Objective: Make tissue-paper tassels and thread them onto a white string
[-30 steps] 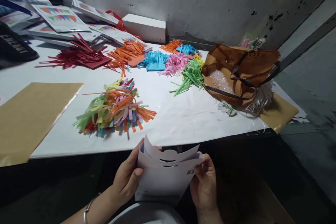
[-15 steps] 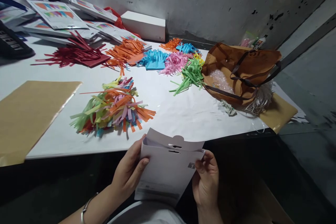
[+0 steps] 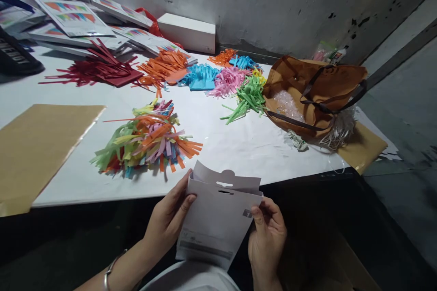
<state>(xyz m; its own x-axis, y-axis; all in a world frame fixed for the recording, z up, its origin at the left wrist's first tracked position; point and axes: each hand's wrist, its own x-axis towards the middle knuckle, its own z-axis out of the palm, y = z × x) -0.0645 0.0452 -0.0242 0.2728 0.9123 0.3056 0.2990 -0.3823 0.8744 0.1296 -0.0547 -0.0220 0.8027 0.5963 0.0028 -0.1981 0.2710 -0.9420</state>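
Observation:
A flat white cardboard box [image 3: 218, 218] with a hang-hole flap at its top is tilted in front of my body, below the table's front edge. My left hand [image 3: 172, 211] grips its left side, thumb on the near face and fingers behind. On the right edge, by a small grey printed square, my right hand [image 3: 268, 236] holds it between thumb and curled fingers. The top flap stands up, a little apart from the near panel. Just beyond the box lies a heap of multicoloured paper tassels [image 3: 146, 138] on the white tabletop [image 3: 235, 145].
Bunches of dark red tassels [image 3: 102, 70], orange tassels [image 3: 164, 69], blue tassels [image 3: 201, 77], pink tassels [image 3: 228, 82] and green tassels [image 3: 251, 95] line the back. An open brown bag [image 3: 327, 84] stands right. Printed boxes [image 3: 73, 18] are stacked back left. Brown cardboard [image 3: 44, 145] covers the left.
The box's top has moved slightly left and tipped, so the flap's slot now shows light through it. My right hand has shifted a little down along the edge, its thumb straighter.

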